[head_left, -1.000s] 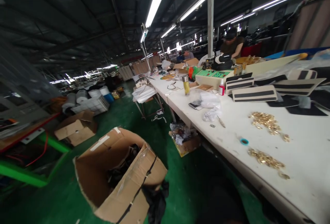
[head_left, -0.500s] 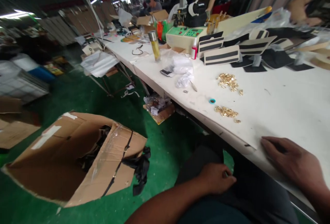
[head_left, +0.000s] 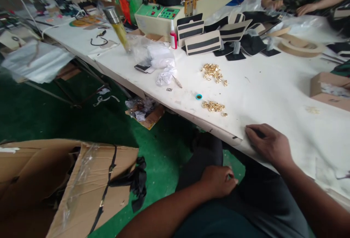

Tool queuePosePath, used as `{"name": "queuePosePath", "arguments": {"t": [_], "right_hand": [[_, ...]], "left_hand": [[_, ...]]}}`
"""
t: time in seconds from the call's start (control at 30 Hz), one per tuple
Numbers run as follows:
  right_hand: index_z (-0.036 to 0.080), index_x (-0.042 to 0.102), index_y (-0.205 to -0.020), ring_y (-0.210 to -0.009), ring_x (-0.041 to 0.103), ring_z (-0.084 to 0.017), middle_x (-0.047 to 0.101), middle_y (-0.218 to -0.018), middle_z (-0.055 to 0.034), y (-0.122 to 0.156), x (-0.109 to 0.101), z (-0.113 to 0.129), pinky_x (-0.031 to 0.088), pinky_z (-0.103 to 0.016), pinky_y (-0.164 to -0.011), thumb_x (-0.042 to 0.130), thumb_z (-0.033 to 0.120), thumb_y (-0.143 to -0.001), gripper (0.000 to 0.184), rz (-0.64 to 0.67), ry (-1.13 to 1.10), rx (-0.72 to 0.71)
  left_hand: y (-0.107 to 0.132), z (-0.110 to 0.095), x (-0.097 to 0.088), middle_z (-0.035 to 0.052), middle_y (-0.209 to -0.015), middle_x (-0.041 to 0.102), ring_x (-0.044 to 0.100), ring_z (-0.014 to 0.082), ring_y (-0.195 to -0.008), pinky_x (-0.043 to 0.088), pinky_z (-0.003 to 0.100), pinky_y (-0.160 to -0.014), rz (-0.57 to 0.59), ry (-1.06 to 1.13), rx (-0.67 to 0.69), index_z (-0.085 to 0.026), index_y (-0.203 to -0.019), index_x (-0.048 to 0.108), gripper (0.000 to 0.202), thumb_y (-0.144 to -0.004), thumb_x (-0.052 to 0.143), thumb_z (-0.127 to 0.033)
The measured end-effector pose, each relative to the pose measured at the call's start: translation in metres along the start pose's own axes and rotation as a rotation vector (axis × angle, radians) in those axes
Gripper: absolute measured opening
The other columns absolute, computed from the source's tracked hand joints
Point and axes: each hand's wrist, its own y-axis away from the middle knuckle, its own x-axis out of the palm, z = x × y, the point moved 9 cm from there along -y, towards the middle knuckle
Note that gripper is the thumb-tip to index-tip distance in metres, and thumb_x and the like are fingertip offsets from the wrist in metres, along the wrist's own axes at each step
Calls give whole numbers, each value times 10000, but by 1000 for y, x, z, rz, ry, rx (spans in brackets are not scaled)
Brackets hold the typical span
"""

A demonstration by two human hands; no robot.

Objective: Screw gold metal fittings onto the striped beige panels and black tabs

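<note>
My left hand (head_left: 218,181) rests on my thigh, its fingers curled into a loose fist with nothing visible in it. On the table's front edge lies my right hand (head_left: 269,143), thumb and fingers folded together, and no object shows in its grip. Nearest to it on the white table (head_left: 262,99) is a small pile of gold metal fittings (head_left: 213,106). Farther back sits a second gold pile (head_left: 212,73). A small turquoise-rimmed round piece (head_left: 199,96) lies left of the nearer pile. Beside crumpled white paper (head_left: 165,75) is a small pointed tool (head_left: 177,82).
A cardboard box (head_left: 109,190) with black straps stands on the green floor at left. Behind the piles are beige-and-black panels (head_left: 203,43), a red bottle (head_left: 173,38), a machine (head_left: 160,19) and a tall flask (head_left: 117,30). A person's hands (head_left: 306,9) are across the table.
The view has swung right and downward, so the table's things sit farther left and a tape roll and carton show at right. Both hands keep their places on thigh and table edge.
</note>
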Motion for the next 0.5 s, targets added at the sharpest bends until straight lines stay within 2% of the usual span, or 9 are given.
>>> {"name": "queuePosePath", "arguments": {"t": [0.1, 0.23, 0.5], "right_hand": [[253, 799, -996, -956, 740, -225, 798, -1078, -29, 1, 0, -1, 513, -300, -844, 593, 453, -955, 290, 10, -31, -8], [265, 795, -990, -947, 740, -236, 800, -1079, -26, 3, -3, -2, 515, -316, -813, 599, 452, -962, 272, 5, -92, -35], [254, 796, -914, -854, 732, -215, 799, -988, -21, 0, -9, -3, 509, -311, -760, 629, 351, -944, 195, -42, -288, -121]], "left_hand": [[-1, 3, -1, 23, -932, 821, 752, 251, -905, 546, 324, -820, -15, -67, -15, -305, -1070, 808, 290, -923, 617, -466], [10, 16, -13, 35, -1015, 827, 751, 262, -964, 538, 335, -859, -101, -143, -72, -296, -1079, 805, 278, -934, 611, -433], [37, 41, -28, 29, -954, 809, 730, 215, -871, 472, 285, -760, -202, -248, -223, -250, -1024, 783, 237, -965, 587, -369]]}}
